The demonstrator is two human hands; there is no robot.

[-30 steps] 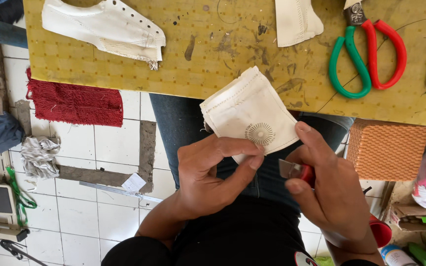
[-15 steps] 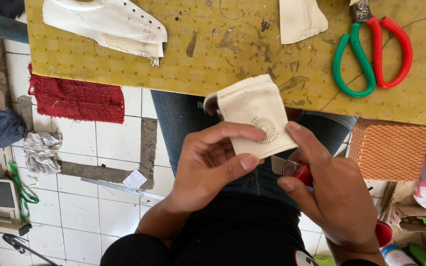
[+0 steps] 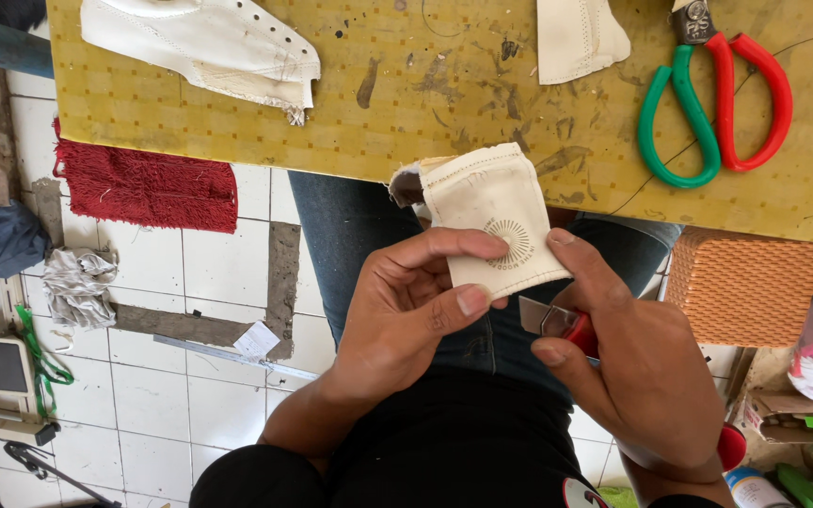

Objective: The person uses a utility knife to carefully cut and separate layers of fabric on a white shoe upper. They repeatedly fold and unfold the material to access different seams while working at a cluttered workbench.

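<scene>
The cloth patch [image 3: 496,221] has risen toward the table edge since a moment ago. The yellow worktable [image 3: 444,113] stands over a white tiled floor [image 3: 190,282]. On the table lie one pair of scissors [image 3: 715,103] and two white leather pieces [image 3: 209,42]. The left hand [image 3: 416,310] pinches the patch above the lap; the right hand [image 3: 632,367] touches it with its forefinger, gripping one small knife [image 3: 557,325].
</scene>
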